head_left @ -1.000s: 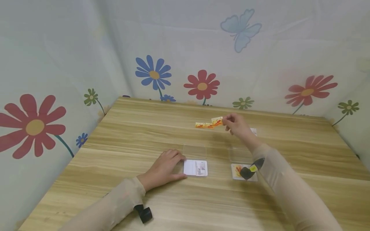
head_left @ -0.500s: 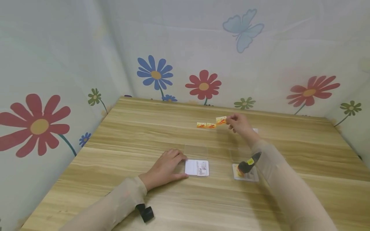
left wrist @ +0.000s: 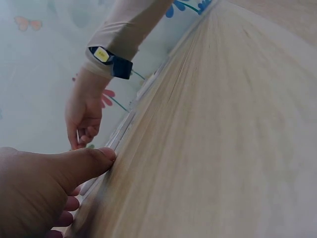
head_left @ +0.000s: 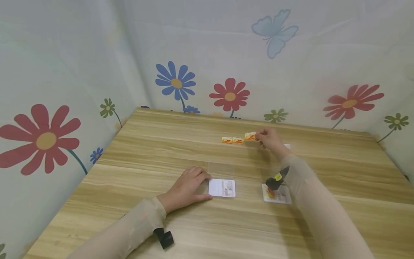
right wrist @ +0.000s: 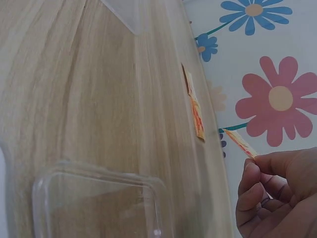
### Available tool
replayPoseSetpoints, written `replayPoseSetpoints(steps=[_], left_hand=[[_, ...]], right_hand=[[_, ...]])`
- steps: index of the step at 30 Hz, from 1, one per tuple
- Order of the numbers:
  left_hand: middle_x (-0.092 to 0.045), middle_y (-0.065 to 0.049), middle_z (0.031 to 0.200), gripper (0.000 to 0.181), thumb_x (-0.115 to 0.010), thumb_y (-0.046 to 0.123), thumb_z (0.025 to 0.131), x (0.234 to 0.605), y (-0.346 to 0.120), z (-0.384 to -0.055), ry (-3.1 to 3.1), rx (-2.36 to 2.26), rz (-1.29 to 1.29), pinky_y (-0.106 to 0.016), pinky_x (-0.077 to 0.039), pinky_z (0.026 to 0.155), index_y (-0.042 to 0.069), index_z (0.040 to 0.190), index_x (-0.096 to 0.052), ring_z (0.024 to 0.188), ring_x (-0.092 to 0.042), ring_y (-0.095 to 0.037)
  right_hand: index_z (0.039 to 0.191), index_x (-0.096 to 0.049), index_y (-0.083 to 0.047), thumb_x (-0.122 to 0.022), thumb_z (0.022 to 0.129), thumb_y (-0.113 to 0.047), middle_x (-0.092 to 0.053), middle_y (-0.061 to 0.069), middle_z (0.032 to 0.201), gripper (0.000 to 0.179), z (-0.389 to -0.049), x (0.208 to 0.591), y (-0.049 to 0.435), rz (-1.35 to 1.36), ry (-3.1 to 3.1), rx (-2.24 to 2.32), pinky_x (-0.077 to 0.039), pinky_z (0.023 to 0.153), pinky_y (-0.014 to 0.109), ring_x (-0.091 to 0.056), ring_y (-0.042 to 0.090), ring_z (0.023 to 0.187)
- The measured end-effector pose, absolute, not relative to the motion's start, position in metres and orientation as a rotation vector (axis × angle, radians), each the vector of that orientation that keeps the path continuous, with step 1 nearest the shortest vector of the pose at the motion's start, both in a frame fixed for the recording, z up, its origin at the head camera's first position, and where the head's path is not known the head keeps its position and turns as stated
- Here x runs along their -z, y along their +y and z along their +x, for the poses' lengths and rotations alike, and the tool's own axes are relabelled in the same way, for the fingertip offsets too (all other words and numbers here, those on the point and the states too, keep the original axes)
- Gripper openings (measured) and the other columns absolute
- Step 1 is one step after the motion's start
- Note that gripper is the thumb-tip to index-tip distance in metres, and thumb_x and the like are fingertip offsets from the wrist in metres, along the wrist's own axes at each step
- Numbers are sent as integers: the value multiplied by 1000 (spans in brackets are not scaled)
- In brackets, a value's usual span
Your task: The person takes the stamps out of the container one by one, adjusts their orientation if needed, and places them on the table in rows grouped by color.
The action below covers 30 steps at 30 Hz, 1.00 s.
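Note:
In the head view my right hand (head_left: 270, 139) pinches a small yellow-orange picture card (head_left: 250, 136) between thumb and fingertips, over the far part of the table. To its left, two like cards (head_left: 233, 140) lie side by side in a row. The right wrist view shows the pinched card (right wrist: 240, 144) slanted, apart from the row. My left hand (head_left: 187, 187) grips a flat white case (head_left: 222, 188) at its left edge, thumb at the near corner and index finger at the far one. A grey picture covers the case's right half; its left half is plain white.
A second flat case (head_left: 284, 197), with an orange and a grey picture, lies below my right forearm. Clear plastic lids, one seen as a lid (right wrist: 99, 173), extend behind the cases. A whitish piece (head_left: 287, 146) shows partly behind my right wrist. Flowered cloth (head_left: 194, 36) hangs behind the table.
My right hand has carried the pinched card slightly right, widening its gap from the two-card row. The right wrist has turned a little. The left hand stays at the case; the head view has shifted slightly.

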<state>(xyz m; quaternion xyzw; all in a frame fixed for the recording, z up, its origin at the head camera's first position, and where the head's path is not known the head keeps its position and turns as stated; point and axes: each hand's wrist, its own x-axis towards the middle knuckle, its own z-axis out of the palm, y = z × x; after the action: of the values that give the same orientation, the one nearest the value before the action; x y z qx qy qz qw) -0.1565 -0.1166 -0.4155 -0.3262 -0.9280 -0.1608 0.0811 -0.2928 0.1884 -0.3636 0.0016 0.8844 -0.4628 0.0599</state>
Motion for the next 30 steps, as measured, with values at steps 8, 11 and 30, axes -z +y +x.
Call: replayPoseSetpoints(steps=[8,11,30], left_hand=[[-60,-2,110,53,-76,48,76,417,-116,-158,-2758,463,-984,-37,-44,95,12,113,-64,106,-55,-19],[-60,-1,110,53,-76,48,76,417,-116,-158,-2763,468,-980,-37,-44,95,12,113,-64,106,-55,-19],[-60,-1,109,54,-76,48,76,418,-117,-158,-2778,469,-977,-37,-44,94,13,114,-63,106,-54,-19]], right_hand=[[107,-56,10,-52,96,-9,-60,5,80,22,-297,368,189,30,2657,1404,-47,57,19,-54,6,62],[107,-56,10,-53,96,-9,-59,2,75,22,-299,371,190,36,2664,1384,-45,56,18,-53,5,61],[110,-55,5,-53,95,-14,-56,-4,66,25,-304,382,190,145,2621,1300,-44,56,19,-51,7,59]])
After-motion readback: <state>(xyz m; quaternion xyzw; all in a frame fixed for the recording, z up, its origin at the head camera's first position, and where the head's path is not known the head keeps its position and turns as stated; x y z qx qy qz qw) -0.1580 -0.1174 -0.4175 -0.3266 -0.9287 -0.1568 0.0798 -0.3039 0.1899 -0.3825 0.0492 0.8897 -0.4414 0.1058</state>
